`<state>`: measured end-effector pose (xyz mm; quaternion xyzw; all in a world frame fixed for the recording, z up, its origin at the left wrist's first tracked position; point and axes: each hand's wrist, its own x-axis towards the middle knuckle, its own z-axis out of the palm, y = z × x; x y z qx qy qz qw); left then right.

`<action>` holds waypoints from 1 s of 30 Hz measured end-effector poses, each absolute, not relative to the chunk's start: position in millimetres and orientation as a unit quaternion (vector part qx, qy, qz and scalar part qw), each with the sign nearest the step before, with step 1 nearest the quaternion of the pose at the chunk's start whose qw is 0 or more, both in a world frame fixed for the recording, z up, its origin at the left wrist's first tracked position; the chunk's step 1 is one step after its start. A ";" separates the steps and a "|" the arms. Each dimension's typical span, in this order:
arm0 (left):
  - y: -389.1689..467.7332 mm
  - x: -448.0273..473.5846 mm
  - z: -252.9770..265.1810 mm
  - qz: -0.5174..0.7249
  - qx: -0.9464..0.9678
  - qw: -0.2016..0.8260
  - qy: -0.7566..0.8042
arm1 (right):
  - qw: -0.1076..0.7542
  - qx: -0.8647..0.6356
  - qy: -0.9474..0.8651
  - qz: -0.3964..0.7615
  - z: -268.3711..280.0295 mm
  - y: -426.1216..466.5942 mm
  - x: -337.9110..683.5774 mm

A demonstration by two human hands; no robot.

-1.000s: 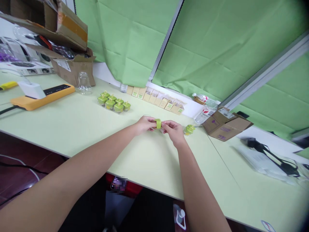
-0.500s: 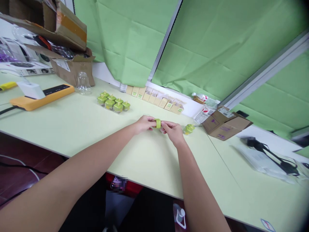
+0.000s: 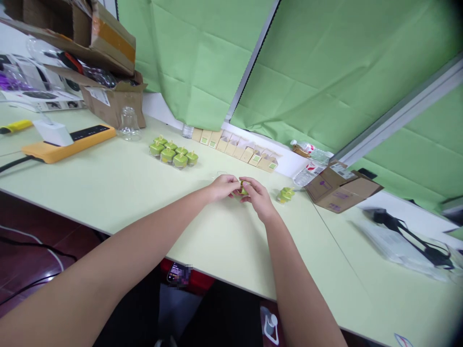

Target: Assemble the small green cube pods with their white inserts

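Note:
My left hand (image 3: 223, 187) and my right hand (image 3: 259, 198) meet above the middle of the table, both with fingers closed around a small green lid-like piece (image 3: 244, 190). Fingers cover much of this piece, so its full shape is hidden. Just behind my left hand, a clear plastic item (image 3: 221, 174) shows faintly on the table. To the right of my right hand stand a few green-lidded small clear cups (image 3: 286, 193). Farther left, several similar green-topped cups (image 3: 173, 152) stand grouped together, with yellowish tips on top.
A row of small cardboard boxes (image 3: 233, 147) lines the back edge. At left are an orange power strip (image 3: 85, 137), a clear jar (image 3: 129, 126) and open cartons (image 3: 112, 99). Bottles (image 3: 307, 172), a brown box (image 3: 338, 190) and a black strap (image 3: 405, 236) lie at right.
The green piece has turned and dropped slightly between my hands, and my fingers now cover more of it. The whole view has shifted a little.

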<state>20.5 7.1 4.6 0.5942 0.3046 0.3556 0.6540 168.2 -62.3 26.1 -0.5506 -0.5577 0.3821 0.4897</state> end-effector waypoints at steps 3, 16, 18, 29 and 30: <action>9.2 17.9 6.0 0.382 0.568 0.660 0.310 | 0.527 -0.549 -0.513 0.397 27.5 -60.8 173.2; 11.0 16.1 3.7 0.404 0.592 0.627 0.306 | 0.541 -0.574 -0.452 0.416 23.8 -57.4 172.4; 11.6 16.4 2.4 0.401 0.598 0.626 0.301 | 0.521 -0.595 -0.458 0.407 24.7 -58.2 170.7; 12.4 17.1 -0.2 0.402 0.590 0.631 0.305 | 0.483 -0.640 -0.476 0.362 25.5 -59.5 168.7; 13.3 17.1 -1.0 0.406 0.588 0.628 0.309 | 0.481 -0.643 -0.476 0.358 25.8 -59.7 168.5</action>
